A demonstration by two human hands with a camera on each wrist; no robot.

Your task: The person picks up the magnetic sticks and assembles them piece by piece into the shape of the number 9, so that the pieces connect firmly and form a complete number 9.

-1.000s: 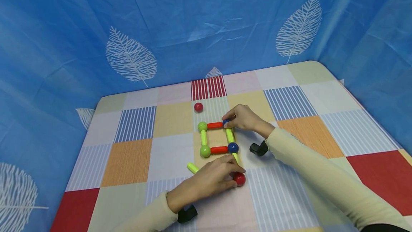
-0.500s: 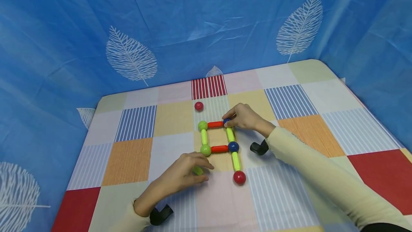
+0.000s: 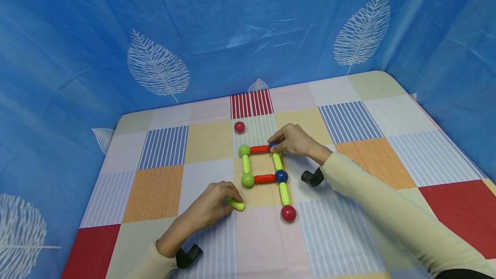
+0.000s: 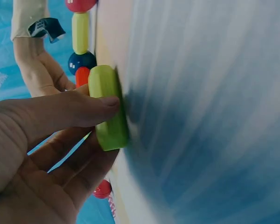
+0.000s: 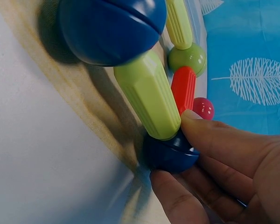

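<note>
My left hand (image 3: 211, 205) pinches a loose yellow-green stick (image 4: 109, 133) between thumb and fingers, close over the cloth, left of a square of sticks and balls. In the right wrist view, the thumb and fingers of my right hand (image 5: 238, 170) hold the blue ball (image 5: 170, 156) at the square's far right corner. Two green balls form the left corners, the nearer green ball (image 3: 247, 180) joined by a red stick (image 3: 265, 179) to the near blue ball (image 3: 281, 176). From that blue ball a yellow-green stick (image 3: 284, 193) runs toward me to a red ball (image 3: 288, 213).
Beyond the square lies a separate red ball (image 3: 239, 127) on the patchwork tablecloth (image 3: 209, 141). A blue curtain (image 3: 232, 33) with white leaf prints hangs behind the table and along its sides.
My left hand has let go of the near red ball and moved left, and now pinches the loose yellow-green stick. My right hand has stayed on the far blue ball.
</note>
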